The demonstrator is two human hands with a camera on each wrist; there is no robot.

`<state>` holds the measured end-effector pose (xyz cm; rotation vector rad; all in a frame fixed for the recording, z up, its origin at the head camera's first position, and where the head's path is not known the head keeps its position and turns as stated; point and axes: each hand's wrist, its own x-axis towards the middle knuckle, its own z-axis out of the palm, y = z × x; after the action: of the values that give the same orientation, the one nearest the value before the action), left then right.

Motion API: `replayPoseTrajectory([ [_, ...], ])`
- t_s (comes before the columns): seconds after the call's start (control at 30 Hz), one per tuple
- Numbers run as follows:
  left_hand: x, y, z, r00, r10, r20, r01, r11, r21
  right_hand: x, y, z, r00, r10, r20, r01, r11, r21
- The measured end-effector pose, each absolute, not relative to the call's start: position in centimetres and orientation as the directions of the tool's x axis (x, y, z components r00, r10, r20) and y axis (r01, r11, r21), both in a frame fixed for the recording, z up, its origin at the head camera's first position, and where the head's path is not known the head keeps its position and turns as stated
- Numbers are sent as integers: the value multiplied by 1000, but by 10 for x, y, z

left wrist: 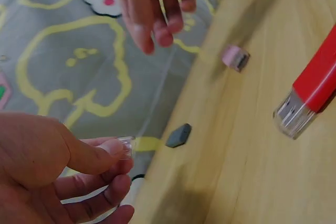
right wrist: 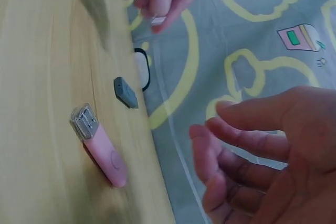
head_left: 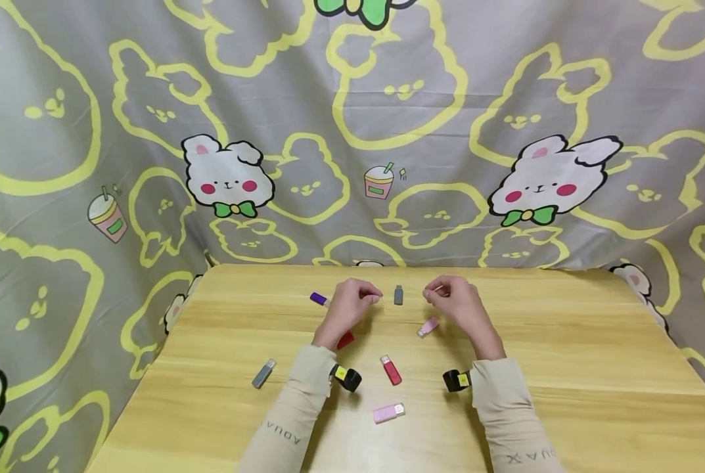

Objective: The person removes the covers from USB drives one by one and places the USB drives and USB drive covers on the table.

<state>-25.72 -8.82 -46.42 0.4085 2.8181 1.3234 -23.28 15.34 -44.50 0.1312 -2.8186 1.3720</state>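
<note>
My left hand (head_left: 352,302) pinches a small clear cap (left wrist: 127,148) between thumb and fingers, above the far part of the table. Across from it is my right hand (head_left: 455,301), fingers loosely bent and nothing between them. On the wood between the two hands lies a dark grey USB stick (head_left: 398,295), also seen in the right wrist view (right wrist: 125,93). A pink USB stick (head_left: 428,327) with a clear cap over its metal plug (right wrist: 84,121) lies just below the right hand. Close under the left wrist is a red USB stick (head_left: 345,339), partly hidden by the arm.
Nearer the front lie another red USB stick (head_left: 390,370) and a second pink one (head_left: 389,413). A grey USB stick (head_left: 264,373) is left of the left forearm; a purple one (head_left: 319,299) lies beside the left hand. A patterned curtain (head_left: 399,217) hangs behind the wooden table (head_left: 594,368).
</note>
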Motion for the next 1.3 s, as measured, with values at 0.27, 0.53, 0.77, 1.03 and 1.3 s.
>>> replayPoseTrajectory([
  [0.27,-275,-79,-476,-945,317,74,284,691,665,-214,153,-453,-997,-76,16,-61,636,-769],
  [0.53,-282,-75,-480,-958,283,40,245,740,626,-211,145,-457,-997,-80,-19,-34,616,-787],
  [0.77,-286,-63,-482,-954,299,30,259,768,585,-205,154,-458,-997,-75,11,-56,621,-782],
  [1.03,-281,-64,-476,-953,293,70,269,724,634,-205,160,-458,-994,-110,28,-90,619,-780],
  [1.3,-248,-91,-451,-958,247,145,271,612,743,-214,159,-458,-973,-219,75,-195,600,-776],
])
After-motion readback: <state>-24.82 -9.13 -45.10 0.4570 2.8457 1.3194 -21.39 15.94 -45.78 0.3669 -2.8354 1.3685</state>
